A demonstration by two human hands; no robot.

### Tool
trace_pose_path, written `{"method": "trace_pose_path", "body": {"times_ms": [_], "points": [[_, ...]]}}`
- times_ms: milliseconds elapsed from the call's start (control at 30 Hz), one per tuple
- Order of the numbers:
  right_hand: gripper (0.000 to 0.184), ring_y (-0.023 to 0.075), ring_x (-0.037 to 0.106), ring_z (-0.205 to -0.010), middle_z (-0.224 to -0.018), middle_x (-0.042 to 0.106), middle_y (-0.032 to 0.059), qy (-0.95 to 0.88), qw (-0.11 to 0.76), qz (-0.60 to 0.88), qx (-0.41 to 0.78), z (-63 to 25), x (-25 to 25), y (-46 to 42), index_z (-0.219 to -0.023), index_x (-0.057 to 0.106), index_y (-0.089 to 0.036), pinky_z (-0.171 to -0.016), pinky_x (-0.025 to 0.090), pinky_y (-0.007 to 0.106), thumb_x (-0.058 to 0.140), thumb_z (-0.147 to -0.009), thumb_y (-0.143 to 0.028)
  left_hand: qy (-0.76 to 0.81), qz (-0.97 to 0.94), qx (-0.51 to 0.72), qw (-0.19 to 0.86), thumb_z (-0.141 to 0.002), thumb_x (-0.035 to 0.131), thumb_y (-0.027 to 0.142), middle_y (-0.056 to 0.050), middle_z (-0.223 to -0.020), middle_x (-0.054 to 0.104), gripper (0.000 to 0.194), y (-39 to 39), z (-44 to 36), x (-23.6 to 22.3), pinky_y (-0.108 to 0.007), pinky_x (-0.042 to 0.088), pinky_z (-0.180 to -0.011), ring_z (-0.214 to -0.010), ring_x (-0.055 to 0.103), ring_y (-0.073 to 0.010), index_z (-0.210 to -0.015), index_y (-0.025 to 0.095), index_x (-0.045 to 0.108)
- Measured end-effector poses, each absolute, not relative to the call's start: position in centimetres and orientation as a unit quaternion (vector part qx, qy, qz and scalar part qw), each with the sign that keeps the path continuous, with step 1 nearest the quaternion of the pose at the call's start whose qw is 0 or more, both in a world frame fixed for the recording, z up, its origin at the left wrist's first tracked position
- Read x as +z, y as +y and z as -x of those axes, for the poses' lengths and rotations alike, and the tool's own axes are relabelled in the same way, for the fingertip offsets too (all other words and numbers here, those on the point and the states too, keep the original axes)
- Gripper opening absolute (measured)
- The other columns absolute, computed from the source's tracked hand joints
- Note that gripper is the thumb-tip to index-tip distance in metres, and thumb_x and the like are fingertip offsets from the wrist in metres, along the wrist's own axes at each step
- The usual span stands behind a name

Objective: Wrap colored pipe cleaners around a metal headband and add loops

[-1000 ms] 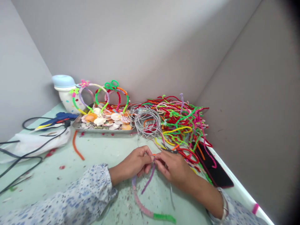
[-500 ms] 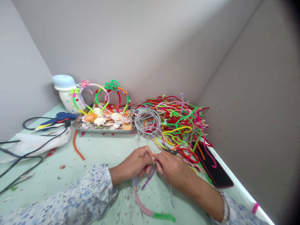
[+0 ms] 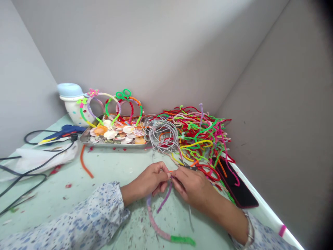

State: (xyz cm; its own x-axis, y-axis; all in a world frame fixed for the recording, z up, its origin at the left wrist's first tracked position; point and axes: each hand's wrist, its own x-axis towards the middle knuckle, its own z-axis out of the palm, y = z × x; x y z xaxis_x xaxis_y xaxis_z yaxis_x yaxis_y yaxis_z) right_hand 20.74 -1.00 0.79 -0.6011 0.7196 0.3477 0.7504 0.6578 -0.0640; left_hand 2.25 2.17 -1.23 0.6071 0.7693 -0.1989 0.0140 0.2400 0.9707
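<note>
My left hand and my right hand meet fingertip to fingertip above the table. Both are closed in a pinch on a purple pipe cleaner, whose loose tail hangs down between them. A curved band wrapped in lilac, pink and green pipe cleaner runs from under my left fingers toward the front edge. Its green end points right. A bit of orange shows just behind the fingertips, mostly hidden. From beneath my right hand a thin grey wire end sticks out.
Red-handled scissors and a black phone lie right of my hands. Behind are coiled grey wire, heaped pipe cleaners, a shell tray with finished headbands, and a white jar. Black cables lie left.
My right fingers have shifted slightly on the purple pipe cleaner, and a little more purple shows at the pinch. Everything else stays in place.
</note>
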Motion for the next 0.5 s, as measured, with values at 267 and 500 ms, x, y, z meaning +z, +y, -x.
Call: {"method": "trace_pose_path", "body": {"times_ms": [267,500], "points": [[0.020,0.0155,0.053,-0.060,-0.068,0.056,0.0033,-0.895,0.175,0.399,-0.101,-20.55,0.11,-0.99,-0.077,0.057,-0.017,-0.052,0.033,0.028,0.043,-0.090,-0.015,0.347,-0.554,0.265,0.709,-0.083,0.052,0.031,0.007,-0.044,0.052,0.015,2.10,-2.47,-1.49,-0.014,0.023,-0.028,-0.027,0.034,-0.0048,-0.079,0.018,0.047],[0.016,0.0154,0.059,-0.069,-0.076,0.064,0.0037,-0.860,0.254,0.434,0.083,-20.68,0.62,-0.62,-0.086,0.063,-0.018,-0.062,0.042,0.025,0.049,-0.090,-0.021,0.359,-0.535,0.272,0.714,-0.081,0.052,0.029,0.007,-0.044,0.053,0.012,2.15,-2.34,-0.89,-0.015,0.022,-0.029,-0.026,0.034,-0.0051,-0.080,0.018,0.047]]}}
